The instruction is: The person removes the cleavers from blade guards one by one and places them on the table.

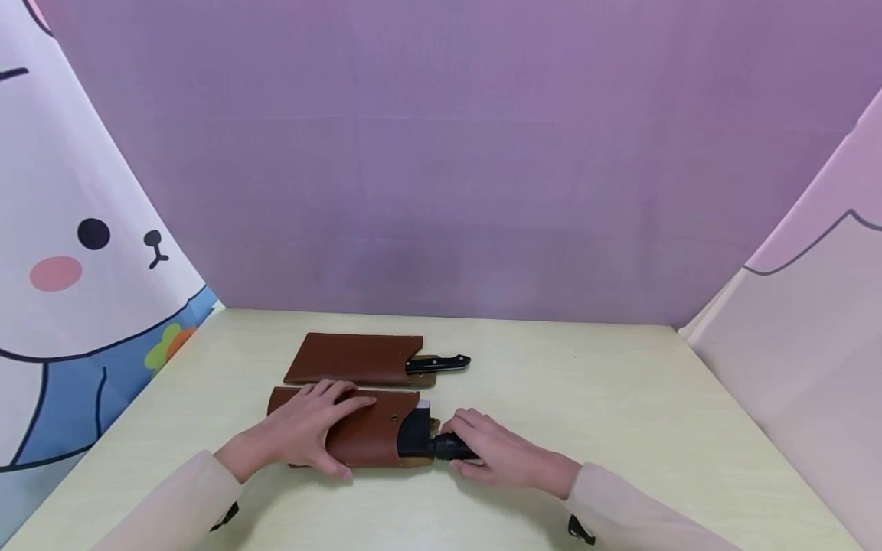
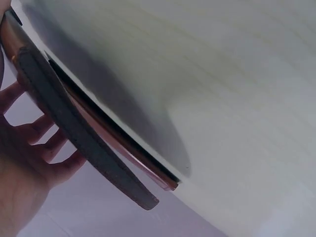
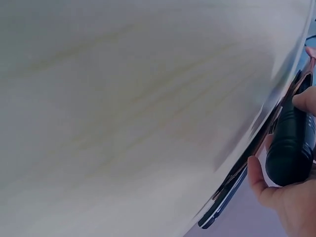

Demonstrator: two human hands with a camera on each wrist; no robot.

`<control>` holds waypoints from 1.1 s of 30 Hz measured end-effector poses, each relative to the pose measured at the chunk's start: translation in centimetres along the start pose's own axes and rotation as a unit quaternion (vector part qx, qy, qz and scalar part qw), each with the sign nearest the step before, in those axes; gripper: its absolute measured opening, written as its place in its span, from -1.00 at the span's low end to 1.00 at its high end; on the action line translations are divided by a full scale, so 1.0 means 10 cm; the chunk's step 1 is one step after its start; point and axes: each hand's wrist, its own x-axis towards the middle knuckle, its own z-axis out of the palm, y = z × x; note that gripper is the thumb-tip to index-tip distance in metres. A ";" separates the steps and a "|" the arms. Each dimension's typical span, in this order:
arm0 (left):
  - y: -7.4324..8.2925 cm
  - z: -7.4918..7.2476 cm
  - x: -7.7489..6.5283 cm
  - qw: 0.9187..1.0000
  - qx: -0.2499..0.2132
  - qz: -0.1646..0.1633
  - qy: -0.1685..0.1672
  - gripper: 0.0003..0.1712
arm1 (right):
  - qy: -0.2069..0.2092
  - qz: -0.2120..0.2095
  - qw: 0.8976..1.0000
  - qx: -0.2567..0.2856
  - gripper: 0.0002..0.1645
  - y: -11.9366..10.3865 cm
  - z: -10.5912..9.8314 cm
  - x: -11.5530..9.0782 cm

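A brown leather sheath (image 1: pixel 372 436) lies at the front left of the table, with a cleaver (image 1: pixel 413 432) partly inside it. The cleaver's broad dark blade shows at the sheath's right-hand mouth. My left hand (image 1: pixel 306 425) rests across this sheath, fingers spread over its top and thumb at the near edge. My right hand (image 1: pixel 506 455) grips the cleaver's black handle (image 3: pixel 291 143). Just behind lies a second brown sheath (image 1: pixel 358 358), holding a knife (image 1: pixel 444 363) with a black riveted handle sticking out to the right. The left wrist view shows the near sheath's edge (image 2: pixel 89 133) under the fingers.
The pale wooden table (image 1: pixel 620 398) extends to both sides of the sheaths. A purple cloth backdrop (image 1: pixel 441 191) rises behind it. Printed cartoon fabric (image 1: pixel 89 321) hangs at the left, and a pink and white sheet (image 1: pixel 813 306) at the right.
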 end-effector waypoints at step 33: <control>0.07 -0.03 -0.02 1.000 0.007 -0.016 0.004 0.17 | 0.038 0.003 0.999 -0.013 -0.62 0.05 0.00 -0.14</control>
